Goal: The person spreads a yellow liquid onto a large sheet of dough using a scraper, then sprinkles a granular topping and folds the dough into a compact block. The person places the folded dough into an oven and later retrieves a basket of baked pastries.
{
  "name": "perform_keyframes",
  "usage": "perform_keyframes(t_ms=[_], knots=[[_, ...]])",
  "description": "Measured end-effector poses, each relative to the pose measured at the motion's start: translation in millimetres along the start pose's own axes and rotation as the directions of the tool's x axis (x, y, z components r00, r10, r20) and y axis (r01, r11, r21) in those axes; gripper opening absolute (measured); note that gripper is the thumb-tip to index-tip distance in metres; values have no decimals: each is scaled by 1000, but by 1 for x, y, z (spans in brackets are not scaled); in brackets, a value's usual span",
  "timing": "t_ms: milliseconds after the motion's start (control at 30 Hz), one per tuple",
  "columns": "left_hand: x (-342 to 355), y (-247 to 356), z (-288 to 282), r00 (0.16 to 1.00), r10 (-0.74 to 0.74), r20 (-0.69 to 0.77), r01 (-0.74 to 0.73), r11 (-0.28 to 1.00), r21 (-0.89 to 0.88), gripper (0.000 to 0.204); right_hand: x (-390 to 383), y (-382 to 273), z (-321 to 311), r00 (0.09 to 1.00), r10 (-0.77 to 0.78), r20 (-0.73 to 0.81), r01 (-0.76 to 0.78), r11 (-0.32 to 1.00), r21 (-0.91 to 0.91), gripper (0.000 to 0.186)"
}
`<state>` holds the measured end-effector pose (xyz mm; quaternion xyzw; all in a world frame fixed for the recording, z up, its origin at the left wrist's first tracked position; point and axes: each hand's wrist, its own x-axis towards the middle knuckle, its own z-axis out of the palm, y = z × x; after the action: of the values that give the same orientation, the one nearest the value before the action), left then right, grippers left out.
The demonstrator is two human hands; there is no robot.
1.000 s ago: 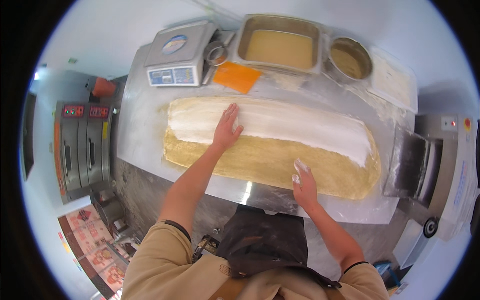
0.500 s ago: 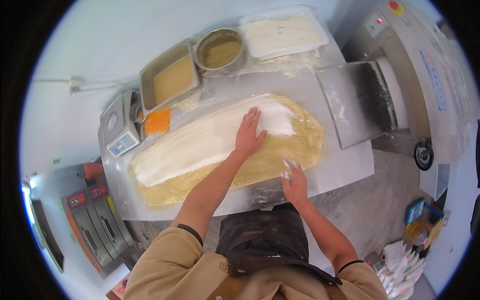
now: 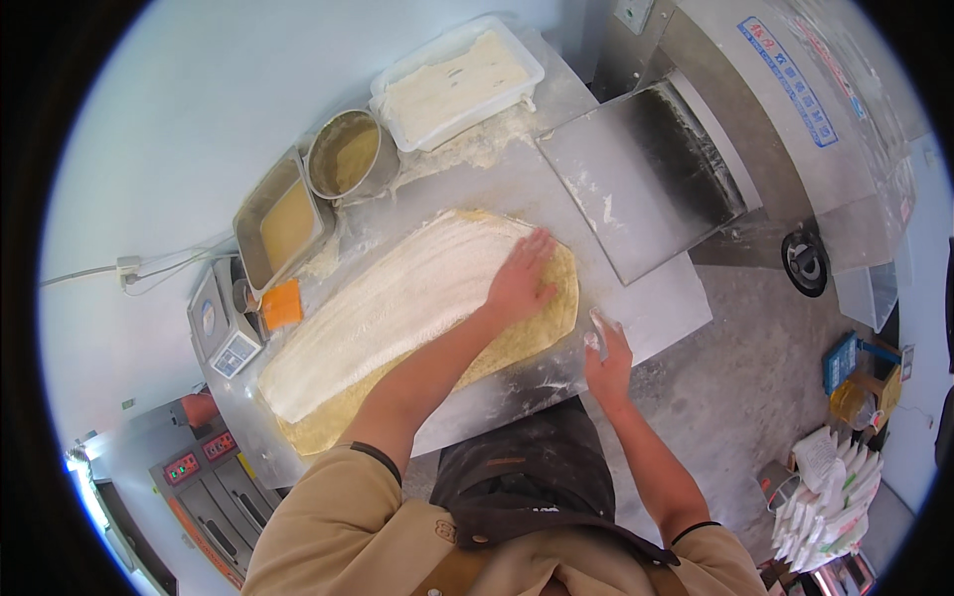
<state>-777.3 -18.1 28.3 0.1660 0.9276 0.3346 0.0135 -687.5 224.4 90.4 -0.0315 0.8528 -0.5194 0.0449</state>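
Dough (image 3: pixel 517 348) lies powdered on the counter (image 3: pixel 651 308); I'd glide my flat, open left hand (image 3: pixel 522 280) lightly, my loosely open right hand (image 3: pixel 609 368) clear, near right.

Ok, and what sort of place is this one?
Most likely a small bakery kitchen. What points to it: a long dough sheet with a white coating over much of it, a tub of pale powder, and what looks like a deck oven at lower left.

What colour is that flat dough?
The dough is yellowish tan, white across much of it, best seen in the head view.
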Motion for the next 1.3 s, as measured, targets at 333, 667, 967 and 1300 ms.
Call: perform_keyframes(t_ms=[333,667,967,1300], knots=[[16,-24,-24,909,-347,-230,403,874,271,106,73,16,19,993,-115,30,117,988,-102,44],[6,-18,-6,974,-212,-82,225,950,215,111,111,33,56,980,-171,100,185,973,-141,48],[-52,-1,-20,982,-186,-3,186,979,84,109,150,28,75,837,-377,397,490,839,-236,74],[-138,12,-31,973,-231,2,231,973,-26,107,114,-3,74,653,-178,736,541,790,-289,90]])
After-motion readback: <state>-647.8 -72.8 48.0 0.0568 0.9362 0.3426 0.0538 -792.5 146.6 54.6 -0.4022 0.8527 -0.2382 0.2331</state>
